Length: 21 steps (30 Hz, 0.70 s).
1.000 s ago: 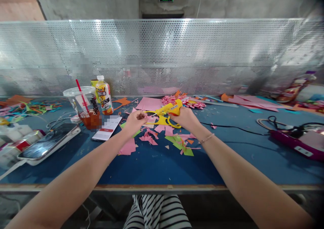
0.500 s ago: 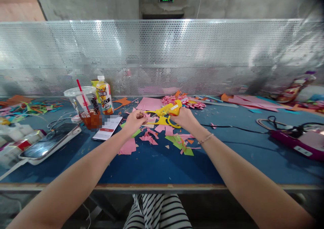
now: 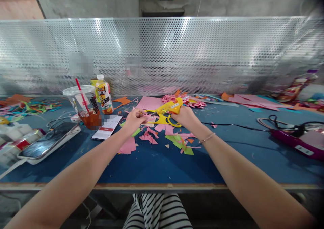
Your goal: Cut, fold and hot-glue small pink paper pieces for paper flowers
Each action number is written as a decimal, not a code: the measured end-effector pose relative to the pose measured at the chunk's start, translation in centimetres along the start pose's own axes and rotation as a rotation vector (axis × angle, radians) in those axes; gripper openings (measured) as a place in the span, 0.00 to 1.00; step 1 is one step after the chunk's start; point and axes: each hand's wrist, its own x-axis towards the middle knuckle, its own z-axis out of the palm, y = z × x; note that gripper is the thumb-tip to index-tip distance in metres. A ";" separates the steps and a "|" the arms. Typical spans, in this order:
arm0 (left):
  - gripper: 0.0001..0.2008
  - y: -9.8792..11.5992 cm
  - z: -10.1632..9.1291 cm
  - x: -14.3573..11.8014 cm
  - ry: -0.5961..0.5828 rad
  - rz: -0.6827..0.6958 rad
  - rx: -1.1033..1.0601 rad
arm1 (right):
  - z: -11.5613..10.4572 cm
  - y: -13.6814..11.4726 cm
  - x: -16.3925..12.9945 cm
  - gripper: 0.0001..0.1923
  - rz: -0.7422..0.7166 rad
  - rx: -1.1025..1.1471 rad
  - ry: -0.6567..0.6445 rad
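Right hand (image 3: pixel 186 117) grips the yellow plastic glue gun (image 3: pixel 169 107) above pink paper scraps (image 3: pixel 149 137) on the blue table (image 3: pixel 164 170), front end toward left hand (image 3: pixel 135 120), narrowly pinched, contents indiscernible, both barely shifted since a second ago, suggesting steady close work.

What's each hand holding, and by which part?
Right hand: the yellow glue gun, by its handle. Left hand: cannot tell what, if anything, it pinches.
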 end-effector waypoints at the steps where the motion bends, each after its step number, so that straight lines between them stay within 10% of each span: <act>1: 0.07 0.1 0.0 0.0 -0.002 -0.004 -0.005 | 0.0 0.0 0.0 0.08 -0.004 -0.005 -0.008; 21: 0.05 0.2 0.2 -0.2 -0.022 0.008 -0.037 | 0.1 0.2 0.1 0.08 -0.073 -0.056 -0.061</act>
